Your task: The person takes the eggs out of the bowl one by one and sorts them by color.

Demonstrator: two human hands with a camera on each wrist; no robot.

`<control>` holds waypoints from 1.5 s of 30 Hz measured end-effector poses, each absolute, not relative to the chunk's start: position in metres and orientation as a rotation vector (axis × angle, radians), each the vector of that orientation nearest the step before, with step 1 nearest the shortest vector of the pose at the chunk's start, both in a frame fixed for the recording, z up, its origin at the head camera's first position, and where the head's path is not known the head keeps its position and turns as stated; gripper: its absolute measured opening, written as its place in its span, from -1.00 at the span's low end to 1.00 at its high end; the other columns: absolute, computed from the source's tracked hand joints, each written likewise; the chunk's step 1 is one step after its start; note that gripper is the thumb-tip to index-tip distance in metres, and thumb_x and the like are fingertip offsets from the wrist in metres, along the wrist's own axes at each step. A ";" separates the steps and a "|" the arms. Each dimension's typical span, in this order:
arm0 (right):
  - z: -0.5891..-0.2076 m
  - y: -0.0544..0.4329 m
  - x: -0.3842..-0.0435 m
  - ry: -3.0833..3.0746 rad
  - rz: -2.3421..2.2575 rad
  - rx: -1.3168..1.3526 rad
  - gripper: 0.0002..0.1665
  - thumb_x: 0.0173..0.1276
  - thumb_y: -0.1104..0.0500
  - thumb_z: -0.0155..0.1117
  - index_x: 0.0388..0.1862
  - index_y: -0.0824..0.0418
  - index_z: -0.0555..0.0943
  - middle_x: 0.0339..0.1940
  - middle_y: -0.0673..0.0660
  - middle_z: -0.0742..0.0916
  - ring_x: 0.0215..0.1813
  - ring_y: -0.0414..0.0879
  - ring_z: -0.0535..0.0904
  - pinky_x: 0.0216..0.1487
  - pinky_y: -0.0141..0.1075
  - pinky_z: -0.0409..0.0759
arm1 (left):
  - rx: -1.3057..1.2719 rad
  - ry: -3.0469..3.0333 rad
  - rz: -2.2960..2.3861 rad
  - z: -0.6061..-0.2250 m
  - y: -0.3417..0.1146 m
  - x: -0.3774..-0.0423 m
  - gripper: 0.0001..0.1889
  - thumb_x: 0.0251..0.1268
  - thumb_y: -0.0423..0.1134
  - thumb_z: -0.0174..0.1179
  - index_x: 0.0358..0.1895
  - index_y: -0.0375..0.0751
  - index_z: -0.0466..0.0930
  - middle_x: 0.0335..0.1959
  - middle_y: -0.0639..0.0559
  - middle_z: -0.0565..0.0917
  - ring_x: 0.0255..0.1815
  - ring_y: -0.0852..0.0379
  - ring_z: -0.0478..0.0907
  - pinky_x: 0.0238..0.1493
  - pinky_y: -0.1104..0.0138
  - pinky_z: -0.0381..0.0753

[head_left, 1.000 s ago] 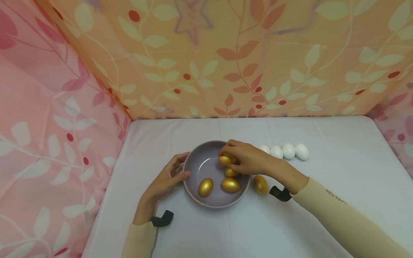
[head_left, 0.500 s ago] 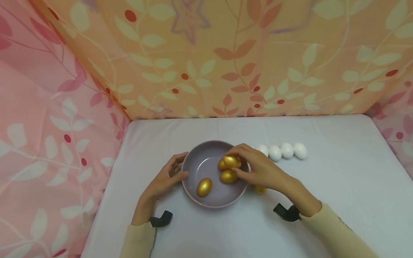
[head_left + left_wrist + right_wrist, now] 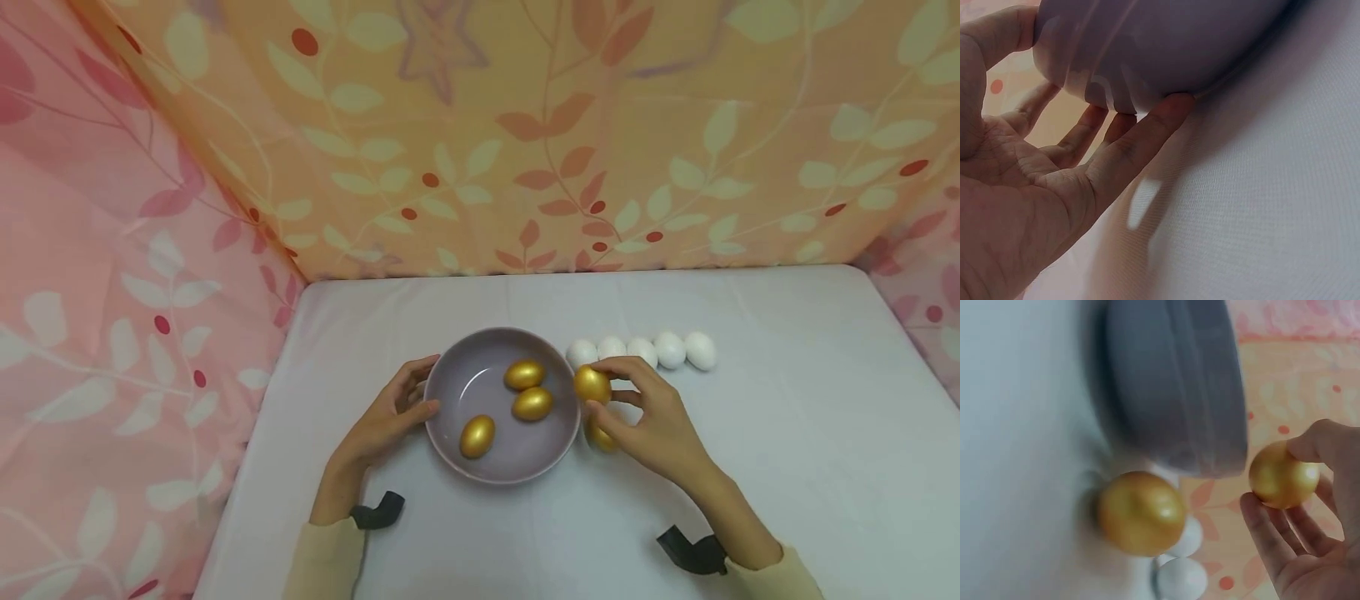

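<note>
A purple bowl stands on the white-covered table with three golden eggs, such as the lone golden egg at its near left. My left hand holds the bowl's left side, thumb at the rim. In the left wrist view, its fingertips touch the outer wall. My right hand pinches another golden egg between thumb and fingers, just outside the right rim. The right wrist view shows this egg raised beside the bowl. Below it, a further golden egg lies on the table, partly hidden by my hand in the head view.
A row of several white eggs lies behind my right hand, to the right of the bowl. Patterned cloth hangs behind the table, and pink cloth at its left. Dark wrist mounts stick out from both forearms.
My right hand has lifted a golden egg out of the bowl and carried it right, past the rim. More of the white row now shows. The left hand stays on the bowl.
</note>
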State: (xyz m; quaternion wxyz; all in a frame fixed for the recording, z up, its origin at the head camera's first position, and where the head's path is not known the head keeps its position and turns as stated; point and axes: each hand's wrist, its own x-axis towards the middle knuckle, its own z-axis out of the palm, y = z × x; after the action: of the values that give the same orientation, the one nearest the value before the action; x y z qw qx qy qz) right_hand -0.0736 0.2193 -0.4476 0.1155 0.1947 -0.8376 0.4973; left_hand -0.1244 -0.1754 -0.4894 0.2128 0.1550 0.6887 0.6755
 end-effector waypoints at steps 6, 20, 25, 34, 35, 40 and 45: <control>-0.458 0.231 -0.060 -2.440 1.483 0.420 -0.31 0.15 0.51 0.56 0.25 0.22 0.58 0.16 0.04 0.69 0.18 -0.40 0.60 -0.01 -0.53 0.71 | 0.426 1.918 1.880 -0.489 -0.174 -0.123 -0.28 0.49 -0.34 0.29 0.62 0.00 0.23 0.57 -0.19 0.35 0.57 -0.12 0.35 0.28 0.30 0.62; -0.469 0.255 -0.046 -2.579 1.368 0.187 -0.41 0.25 0.39 0.55 0.25 0.26 0.60 0.14 0.15 0.73 0.06 -0.53 0.58 -0.07 -0.54 0.70 | 0.418 1.949 1.844 -0.489 -0.171 -0.125 -0.29 0.51 -0.32 0.28 0.62 0.07 0.23 0.58 -0.12 0.36 0.63 -0.23 0.29 0.31 0.28 0.60; -0.475 0.259 -0.045 -2.665 1.299 0.189 -0.44 0.26 0.31 0.58 0.23 0.22 0.62 0.11 0.16 0.75 0.02 -0.47 0.61 -0.10 -0.47 0.73 | 0.411 1.944 1.850 -0.491 -0.173 -0.125 -0.28 0.50 -0.31 0.30 0.63 0.06 0.23 0.60 -0.13 0.34 0.65 -0.26 0.25 0.31 0.28 0.60; -0.485 0.258 -0.045 -2.726 1.190 0.184 -0.45 0.20 0.38 0.55 0.19 0.28 0.64 0.07 0.22 0.72 -0.01 0.04 0.72 -0.15 -0.51 0.71 | 0.407 1.956 1.850 -0.488 -0.175 -0.124 -0.29 0.50 -0.32 0.29 0.62 0.05 0.23 0.58 -0.14 0.35 0.61 -0.20 0.30 0.30 0.29 0.60; -0.485 0.258 -0.045 -2.741 1.175 0.187 -0.45 0.20 0.38 0.55 0.19 0.29 0.64 0.08 0.22 0.72 -0.01 0.03 0.71 -0.15 -0.49 0.72 | 0.402 1.948 1.856 -0.488 -0.175 -0.124 -0.29 0.50 -0.33 0.29 0.62 0.04 0.23 0.58 -0.14 0.35 0.61 -0.19 0.31 0.29 0.29 0.61; -0.482 0.258 -0.044 -2.800 1.148 0.204 -0.46 0.23 0.33 0.55 0.20 0.28 0.64 0.10 0.26 0.72 0.03 0.11 0.71 -0.15 -0.38 0.75 | 0.381 1.933 1.863 -0.490 -0.175 -0.124 -0.29 0.49 -0.33 0.29 0.62 0.02 0.23 0.58 -0.15 0.35 0.59 -0.14 0.31 0.29 0.30 0.60; -0.479 0.259 -0.044 -2.821 1.146 0.227 -0.45 0.25 0.31 0.56 0.23 0.26 0.64 0.12 0.28 0.71 0.05 0.13 0.72 -0.15 -0.35 0.75 | 0.393 1.925 1.867 -0.491 -0.174 -0.125 -0.28 0.49 -0.33 0.29 0.62 0.00 0.22 0.58 -0.17 0.34 0.58 -0.08 0.34 0.30 0.32 0.61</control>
State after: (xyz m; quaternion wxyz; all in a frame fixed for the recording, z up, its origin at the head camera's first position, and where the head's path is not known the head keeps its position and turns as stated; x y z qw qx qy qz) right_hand -0.0435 0.2587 -0.4794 0.0441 0.0742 -0.9230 0.3749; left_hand -0.1248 -0.1739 -0.4905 0.2139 0.1418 0.6938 0.6729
